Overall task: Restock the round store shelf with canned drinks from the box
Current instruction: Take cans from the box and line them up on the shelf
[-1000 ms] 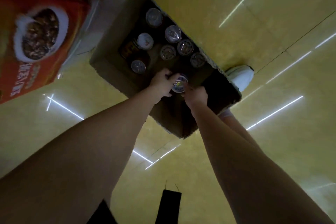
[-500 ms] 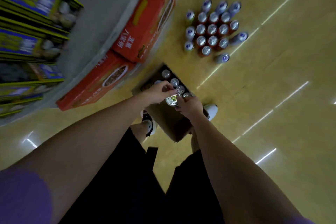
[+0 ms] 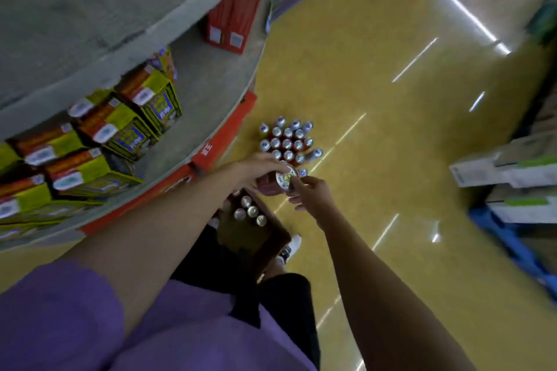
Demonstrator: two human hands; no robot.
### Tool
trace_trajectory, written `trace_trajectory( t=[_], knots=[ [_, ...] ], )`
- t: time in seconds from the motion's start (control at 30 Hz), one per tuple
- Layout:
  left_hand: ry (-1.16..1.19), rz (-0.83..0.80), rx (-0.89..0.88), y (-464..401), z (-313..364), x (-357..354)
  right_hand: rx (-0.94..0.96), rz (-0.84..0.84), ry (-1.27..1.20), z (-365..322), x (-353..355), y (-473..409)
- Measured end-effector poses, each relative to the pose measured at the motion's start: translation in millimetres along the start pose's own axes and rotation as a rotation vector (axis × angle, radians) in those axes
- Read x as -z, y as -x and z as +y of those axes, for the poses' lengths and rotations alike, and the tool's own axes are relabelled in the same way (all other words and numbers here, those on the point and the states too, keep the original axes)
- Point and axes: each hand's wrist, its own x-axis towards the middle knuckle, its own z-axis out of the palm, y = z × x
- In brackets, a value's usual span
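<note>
Yellow glossy shop floor point(image 3: 391, 159) ran under everything, with light streaks across it. Nearest the camera, the purple sleeve and both forearms reached out over the cardboard box point(image 3: 259, 238), which sat on the floor between the person's feet and still held several upright cans point(image 3: 248, 211), tops showing.

Above the box, the can point(image 3: 284, 179) was held between both hands. Left hand point(image 3: 256, 169) had fingers curled round its top rim and side; right hand point(image 3: 313, 194) pinched the opposite rim with thumb and forefinger, other fingers loosely bent. Can body mostly hidden; label not readable.

Handling, as judged: rigid metal, likely full so fairly heavy for its size, smooth and a bit slippery, could dent if dropped. A one-hand wrap round the cylinder wall looked safer than the rim pinch; the top is only good for steadying.

Just left, the round shelf point(image 3: 211, 93) curved past, its grey edge near the left forearm. Its lower tier carried yellow-green cartons point(image 3: 132, 126), with bare grey board right of them toward the rim, open room for setting cans. Red boxes point(image 3: 223, 135) lined the base below, and more red boxes point(image 3: 235, 24) stood farther round.

Beyond the hands, a cluster of bottles point(image 3: 287, 141) stood on the floor, one tipped. Far right, stacked cartons point(image 3: 512, 169) on a blue pallet, well apart; the aisle between was open.
</note>
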Motion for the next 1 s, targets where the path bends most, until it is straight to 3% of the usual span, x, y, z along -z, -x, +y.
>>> trace_trajectory(
  t=[0.2,0.37,0.5,0.73,0.87,1.0],
  knots=[
    [-0.078,-0.064,0.027,38.7,40.0,-8.4,0.112,0.171,-0.018,-22.1,13.4,38.5],
    [-0.077,-0.098,0.042,76.9,68.9,-9.9,0.233,0.148,-0.162,-33.8,29.5,75.1],
    [-0.1,-0.073,0.034,102.9,78.4,-11.7,0.351,0.118,-0.121,-34.6,41.0,95.3],
    [-0.259,0.02,-0.072,168.1,91.3,-37.6,0.517,0.181,-0.079,-33.3,50.7,133.1],
    [-0.235,0.025,-0.118,209.3,93.9,-57.2,0.57,0.226,-0.047,-36.3,54.7,148.5],
    [-0.361,0.215,-0.364,231.8,93.8,-58.4,0.656,0.233,0.005,-46.6,48.5,163.4]
  ],
)
